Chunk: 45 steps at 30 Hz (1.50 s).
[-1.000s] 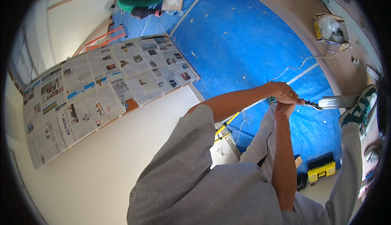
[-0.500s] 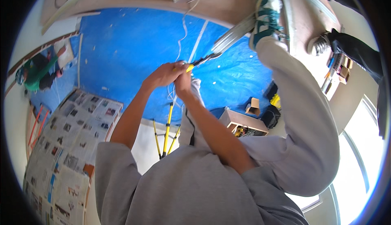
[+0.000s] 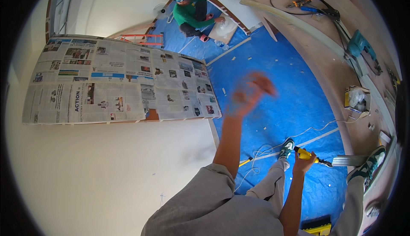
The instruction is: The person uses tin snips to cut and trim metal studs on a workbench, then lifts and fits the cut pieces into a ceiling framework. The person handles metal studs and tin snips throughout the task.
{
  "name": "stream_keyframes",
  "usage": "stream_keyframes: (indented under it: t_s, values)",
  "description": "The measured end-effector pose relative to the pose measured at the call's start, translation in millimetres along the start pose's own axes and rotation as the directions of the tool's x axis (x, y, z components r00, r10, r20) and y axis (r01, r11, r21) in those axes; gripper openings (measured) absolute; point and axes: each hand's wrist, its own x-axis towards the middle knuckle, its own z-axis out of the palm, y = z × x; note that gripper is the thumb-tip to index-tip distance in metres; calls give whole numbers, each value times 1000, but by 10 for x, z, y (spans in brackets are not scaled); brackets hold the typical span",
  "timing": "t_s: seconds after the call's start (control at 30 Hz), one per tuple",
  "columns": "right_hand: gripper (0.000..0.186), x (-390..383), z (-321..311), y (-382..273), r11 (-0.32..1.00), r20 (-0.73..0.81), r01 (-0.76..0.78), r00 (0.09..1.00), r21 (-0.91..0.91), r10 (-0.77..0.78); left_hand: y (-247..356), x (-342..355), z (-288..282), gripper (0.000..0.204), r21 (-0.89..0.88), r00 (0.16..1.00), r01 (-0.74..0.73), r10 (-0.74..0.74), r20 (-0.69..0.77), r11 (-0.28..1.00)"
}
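Observation:
My right hand [image 3: 303, 163] is closed around yellow-and-black-handled tin snips [image 3: 315, 158]. Their dark jaws point right and meet, or nearly meet, the end of a silver metal channel [image 3: 347, 161]; whether they grip it I cannot tell. One of my green-and-white sneakers [image 3: 370, 164] rests against that channel on the raised wooden surface. Up and to the left, my left hand [image 3: 253, 91] is lifted over the blue sheet [image 3: 277, 95]. Motion smears its fingers, and nothing shows in it.
A newspaper-covered top [image 3: 124, 82] stands at left. Beyond it, a person in green [image 3: 190, 16] crouches by a board [image 3: 223, 30]. The curved wooden surface [image 3: 316, 35] carries a teal drill [image 3: 361, 48], pliers [image 3: 301, 3] and a small box [image 3: 358, 98]. A white cord [image 3: 314, 129] crosses the sheet.
My left hand has come off the snips and swung up and away, while the right keeps hold of them. The view has turned left, bringing the newspaper-covered top and crouching person closer to centre.

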Motion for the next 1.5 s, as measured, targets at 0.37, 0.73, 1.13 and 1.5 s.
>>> stream_keyframes:
  t_s: [0.37, 0.73, 1.13, 1.5]
  values:
    - [45, -194, -165, 125, 996, 48, -35, 998, -85, 39, 1834, 622, -676, 29, 385, 717, -453, 585, -377, 804]
    - [45, -295, -355, 358, 954, 12, -142, 988, -265, 151, 1734, 839, -194, 62, 684, 473, -95, 637, -609, 724]
    - [50, -256, -299, 413, 784, -68, -345, 929, -515, 364, -702, -94, -447, 55, 688, 775, 569, -572, -266, 451]
    - [62, -107, -658, 476, 860, -62, -291, 954, -419, 292, -3136, -1938, 119, 88, 574, 453, 807, -768, -452, 138]
